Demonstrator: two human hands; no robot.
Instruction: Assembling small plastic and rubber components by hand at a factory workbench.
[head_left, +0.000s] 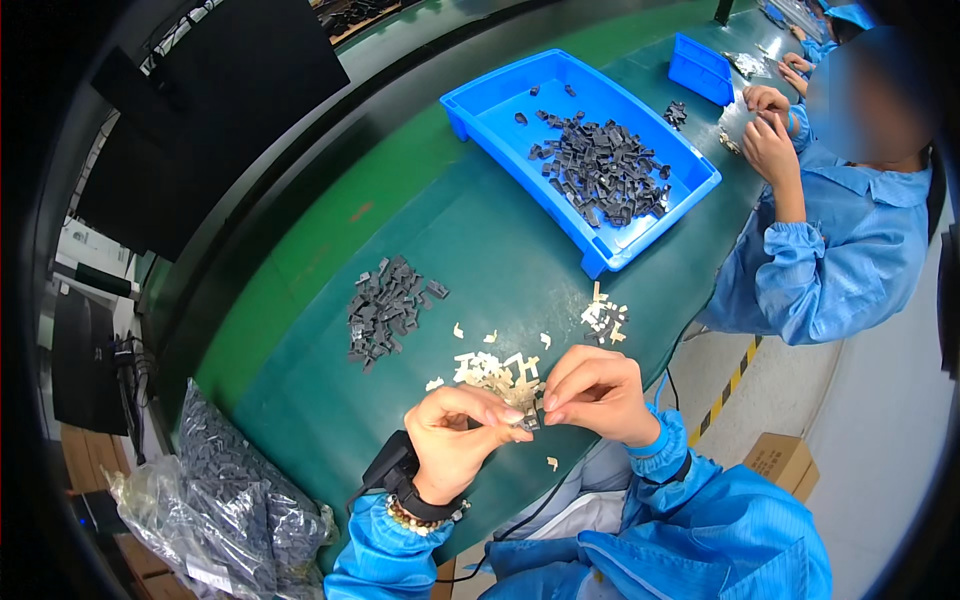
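My left hand (455,435) pinches a small dark grey plastic part (529,421) between thumb and fingertips. Close beside it, my right hand (605,398) has its thumb and fingers pressed together at the part's right side; what lies between those fingertips is too small to make out. Just beyond both hands spreads a loose pile of small cream-coloured pieces (490,370), with a few strays around it. Farther left on the green table (330,290) lies a heap of dark grey plastic parts (388,308).
A blue tray (490,105) holding many dark parts stands at the back. Right of my pile is a small mixed heap (605,318). Clear bags of dark parts (235,490) sit at lower left. At right, a co-worker in a blue smock (830,250) handles small pieces near a blue bin (702,70).
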